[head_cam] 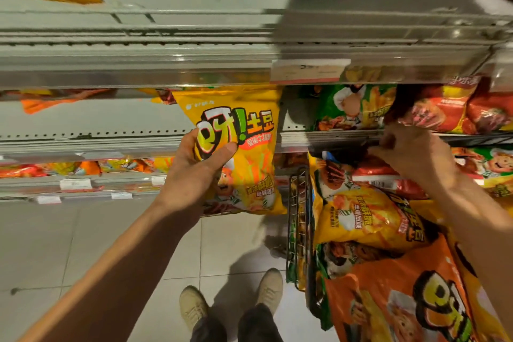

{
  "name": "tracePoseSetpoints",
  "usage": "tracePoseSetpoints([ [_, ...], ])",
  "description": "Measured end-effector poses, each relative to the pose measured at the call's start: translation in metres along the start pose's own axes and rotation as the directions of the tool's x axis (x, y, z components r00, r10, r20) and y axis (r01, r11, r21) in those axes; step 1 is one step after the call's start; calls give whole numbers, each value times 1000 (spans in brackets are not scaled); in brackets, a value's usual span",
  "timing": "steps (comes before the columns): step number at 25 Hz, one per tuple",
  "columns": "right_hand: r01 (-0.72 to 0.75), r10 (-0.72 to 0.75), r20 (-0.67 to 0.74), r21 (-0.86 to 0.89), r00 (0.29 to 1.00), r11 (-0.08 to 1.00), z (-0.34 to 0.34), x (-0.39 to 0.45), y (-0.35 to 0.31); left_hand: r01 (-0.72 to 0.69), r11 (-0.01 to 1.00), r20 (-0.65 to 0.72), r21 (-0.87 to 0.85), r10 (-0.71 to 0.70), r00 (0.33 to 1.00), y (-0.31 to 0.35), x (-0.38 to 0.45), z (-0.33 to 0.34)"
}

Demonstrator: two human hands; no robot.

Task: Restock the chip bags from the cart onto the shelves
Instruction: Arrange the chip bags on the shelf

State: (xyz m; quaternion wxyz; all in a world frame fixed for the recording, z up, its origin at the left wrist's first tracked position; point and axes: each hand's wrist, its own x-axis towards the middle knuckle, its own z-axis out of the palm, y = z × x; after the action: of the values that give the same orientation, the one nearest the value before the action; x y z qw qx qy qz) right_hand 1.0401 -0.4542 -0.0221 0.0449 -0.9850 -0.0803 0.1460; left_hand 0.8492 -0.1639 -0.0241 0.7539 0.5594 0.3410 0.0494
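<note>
Meanwhile, left grip (pixel 194 172) clasps a yellow chip bag (pixel 238 152); right grip (pixel 410 152) pinches a red bag (pixel 433 111).

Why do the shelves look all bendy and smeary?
Head view: the wide lens bows the shelf rails, and motion blur smears them and the right hand; the yellow chip bag in the left hand stays fairly sharp; shoes cast shadows on the floor.

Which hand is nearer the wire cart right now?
Right. The right hand reaches over the wire cart toward a shelf bag; the left hand holds a yellow chip bag left of it.
</note>
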Motion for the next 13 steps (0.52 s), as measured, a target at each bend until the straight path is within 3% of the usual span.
tracePoseSetpoints([
  [3, 3, 2, 89, -56, 996, 998, -2, -11, 0, 10, 1000, 15, -23, -10, 1000, 0, 1, -12],
  [6, 72, -75, -31, -75, 997, 995, 3, -18, -13, 9, 999, 2, -37, -9, 1000, -2, 2, -19],
  [9, 267, -261, -169, 16, 950, 964, 14, -27, -42, -13, 999, 2, -34, 13, 1000, -4, 4, -32],
  [13, 466, -451, -119, 216, 885, 858, 25, -38, -106, -73, 996, -47, -58, 70, 996, 7, 14, -64],
])
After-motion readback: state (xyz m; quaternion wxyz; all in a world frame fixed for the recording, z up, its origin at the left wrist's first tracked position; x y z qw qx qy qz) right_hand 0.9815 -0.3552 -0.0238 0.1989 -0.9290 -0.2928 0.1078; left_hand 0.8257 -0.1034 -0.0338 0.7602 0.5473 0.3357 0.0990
